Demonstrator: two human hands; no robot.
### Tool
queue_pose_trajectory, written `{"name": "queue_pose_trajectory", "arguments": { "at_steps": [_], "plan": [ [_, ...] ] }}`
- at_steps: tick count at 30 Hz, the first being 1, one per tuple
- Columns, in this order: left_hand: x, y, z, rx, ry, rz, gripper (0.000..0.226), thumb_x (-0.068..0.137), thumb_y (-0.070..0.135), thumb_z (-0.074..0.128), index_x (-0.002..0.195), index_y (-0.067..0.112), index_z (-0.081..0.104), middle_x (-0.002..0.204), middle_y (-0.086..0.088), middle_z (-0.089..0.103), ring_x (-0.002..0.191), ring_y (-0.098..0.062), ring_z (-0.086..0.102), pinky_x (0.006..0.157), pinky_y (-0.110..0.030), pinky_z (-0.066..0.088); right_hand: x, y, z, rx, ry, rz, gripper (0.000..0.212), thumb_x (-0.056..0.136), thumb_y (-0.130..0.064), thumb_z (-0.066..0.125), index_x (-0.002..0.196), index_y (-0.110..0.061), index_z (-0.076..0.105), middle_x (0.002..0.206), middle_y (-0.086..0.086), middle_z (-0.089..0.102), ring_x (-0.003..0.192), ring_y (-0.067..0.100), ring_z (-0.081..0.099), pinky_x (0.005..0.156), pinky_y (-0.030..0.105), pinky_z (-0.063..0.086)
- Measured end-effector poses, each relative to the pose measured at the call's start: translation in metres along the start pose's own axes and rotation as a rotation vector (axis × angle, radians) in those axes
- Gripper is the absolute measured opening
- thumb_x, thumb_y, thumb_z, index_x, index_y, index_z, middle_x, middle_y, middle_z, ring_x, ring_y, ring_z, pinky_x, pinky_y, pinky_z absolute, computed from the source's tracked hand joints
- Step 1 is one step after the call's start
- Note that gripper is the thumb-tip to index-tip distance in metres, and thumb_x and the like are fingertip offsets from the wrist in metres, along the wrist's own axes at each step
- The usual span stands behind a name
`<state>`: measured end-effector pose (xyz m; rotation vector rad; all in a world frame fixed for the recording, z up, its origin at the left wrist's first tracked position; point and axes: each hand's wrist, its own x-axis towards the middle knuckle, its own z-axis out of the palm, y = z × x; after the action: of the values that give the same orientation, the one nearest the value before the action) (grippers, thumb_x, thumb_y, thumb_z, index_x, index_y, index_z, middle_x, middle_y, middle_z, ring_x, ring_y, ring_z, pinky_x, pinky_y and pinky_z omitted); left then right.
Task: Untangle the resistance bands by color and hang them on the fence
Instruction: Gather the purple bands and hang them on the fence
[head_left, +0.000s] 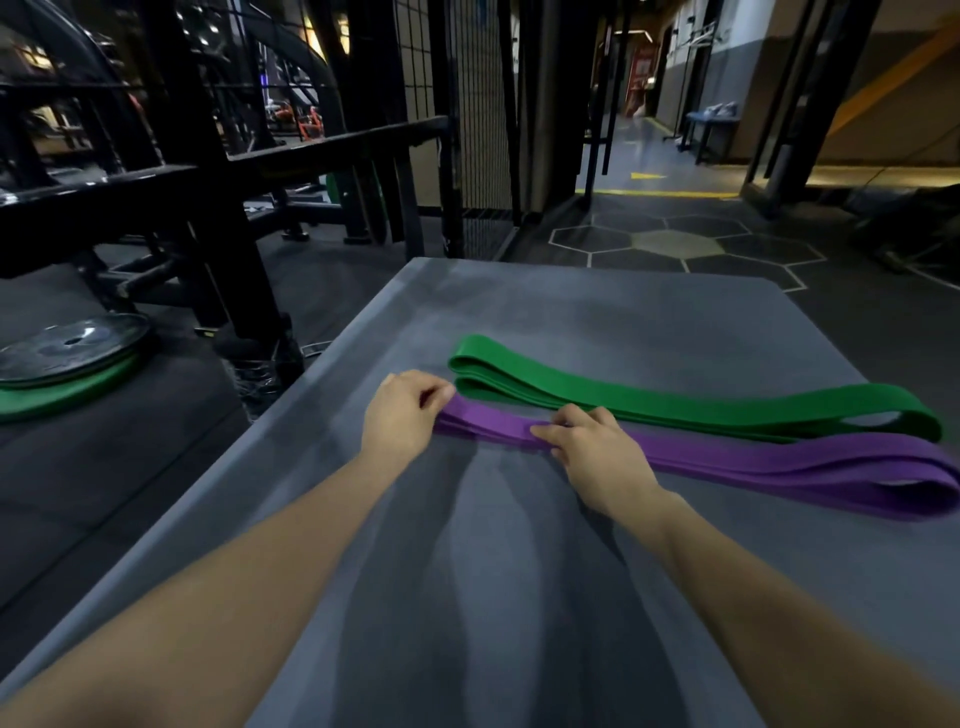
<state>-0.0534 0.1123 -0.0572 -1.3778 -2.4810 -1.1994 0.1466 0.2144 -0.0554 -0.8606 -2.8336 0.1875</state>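
Observation:
Two folded resistance bands lie side by side on a grey padded platform (519, 571). The green band (649, 402) is the farther one; the purple band (753, 460) lies nearer to me, touching it along one edge. My left hand (400, 415) pinches the left end of the purple band between thumb and fingers. My right hand (592, 447) holds the same band a little further right, fingers curled over its layers. A black wire-mesh fence (467, 104) stands beyond the platform's far left corner.
A black steel rack (208, 208) stands to the left. Weight plates (72, 348), one green beneath darker ones, lie on the floor beside it. Past the platform a hexagon-patterned floor (675, 244) leads to a corridor with a blue bench (711, 122).

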Motion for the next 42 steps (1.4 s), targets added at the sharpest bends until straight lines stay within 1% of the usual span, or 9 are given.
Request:
{"name": "queue_pose_trajectory", "arguments": {
  "at_steps": [2,4,9,14,20,24,29,37,42],
  "plan": [
    [0.01,0.012,-0.004,-0.247,0.079,-0.208,0.003,0.081,0.018,0.07,0.081,0.017,0.068,0.08,0.0,0.067,0.081,-0.019,0.062,0.081,-0.032,0.05,0.001,0.001,0.002,-0.017,-0.011,-0.013,0.041,0.097,-0.019,0.042,0.135,-0.033,0.044,0.129,-0.004,0.044,0.109,0.026,0.038,0.095,0.038,0.044],
    [0.016,0.017,-0.003,-0.379,0.143,-0.396,0.026,0.073,0.015,0.078,0.076,0.019,0.052,0.08,0.002,0.059,0.079,-0.02,0.057,0.077,-0.032,0.048,0.001,0.002,0.003,-0.026,-0.011,-0.019,0.042,0.097,-0.02,0.042,0.137,-0.032,0.042,0.131,-0.004,0.043,0.109,0.026,0.038,0.096,0.036,0.043],
    [0.017,0.004,-0.005,-0.184,-0.03,-0.752,0.069,0.066,0.039,0.082,0.111,-0.005,0.053,0.108,-0.015,0.06,0.103,-0.032,0.059,0.087,-0.038,0.049,0.001,0.004,0.003,-0.037,-0.018,-0.037,0.043,0.097,-0.021,0.041,0.138,-0.032,0.039,0.132,-0.004,0.042,0.109,0.027,0.038,0.099,0.034,0.038],
    [0.026,0.011,-0.009,-0.153,-0.249,-0.739,0.046,0.074,0.037,0.076,0.067,0.002,0.048,0.067,-0.012,0.05,0.061,-0.023,0.05,0.07,-0.035,0.051,0.002,0.004,0.003,-0.015,-0.016,-0.021,0.046,0.096,-0.013,0.042,0.138,-0.033,0.04,0.132,-0.006,0.042,0.109,0.026,0.038,0.096,0.037,0.043],
    [0.026,0.017,-0.017,-0.357,-0.398,-0.908,0.029,0.084,0.021,0.067,0.068,0.013,0.045,0.065,-0.002,0.044,0.057,-0.011,0.038,0.054,-0.02,0.036,0.001,0.004,0.004,0.016,0.005,-0.018,0.047,0.096,-0.012,0.04,0.137,-0.034,0.041,0.129,-0.005,0.043,0.108,0.025,0.038,0.091,0.038,0.046],
    [0.027,0.035,-0.028,-0.482,-0.436,-0.863,0.011,0.088,0.013,0.062,0.093,0.006,0.054,0.078,-0.007,0.054,0.071,-0.016,0.053,0.067,-0.027,0.051,-0.001,0.005,0.003,0.011,0.006,-0.028,0.045,0.096,-0.015,0.041,0.137,-0.033,0.041,0.129,-0.004,0.042,0.111,0.026,0.037,0.091,0.038,0.046],
    [0.038,0.076,-0.035,-0.5,-0.294,-0.668,0.023,0.079,0.008,0.072,0.09,0.009,0.053,0.079,-0.009,0.061,0.059,-0.013,0.055,0.041,-0.017,0.05,-0.001,0.008,-0.008,0.086,-0.069,-0.039,0.041,0.095,-0.023,0.044,0.136,-0.03,0.044,0.138,0.002,0.037,0.118,0.029,0.036,0.102,0.034,0.033],
    [0.043,0.163,-0.016,-0.474,-0.155,-0.477,0.033,0.063,0.016,0.085,0.077,0.011,0.056,0.078,-0.014,0.064,0.041,-0.014,0.054,0.032,-0.015,0.041,-0.017,0.017,-0.081,0.558,0.271,0.116,0.04,0.083,-0.012,0.067,0.121,-0.008,0.058,0.117,0.01,0.061,0.101,0.022,0.06,0.079,0.018,0.038],
    [0.029,0.229,0.009,-0.516,-0.289,-0.452,0.025,0.069,0.015,0.081,0.075,0.005,0.058,0.069,-0.011,0.061,0.048,-0.012,0.053,0.034,-0.015,0.045,-0.042,0.033,-0.097,0.725,0.444,0.26,0.03,0.074,-0.015,0.076,0.092,-0.012,0.052,0.091,0.005,0.062,0.081,0.022,0.059,0.076,0.035,0.047]
  ]
}}
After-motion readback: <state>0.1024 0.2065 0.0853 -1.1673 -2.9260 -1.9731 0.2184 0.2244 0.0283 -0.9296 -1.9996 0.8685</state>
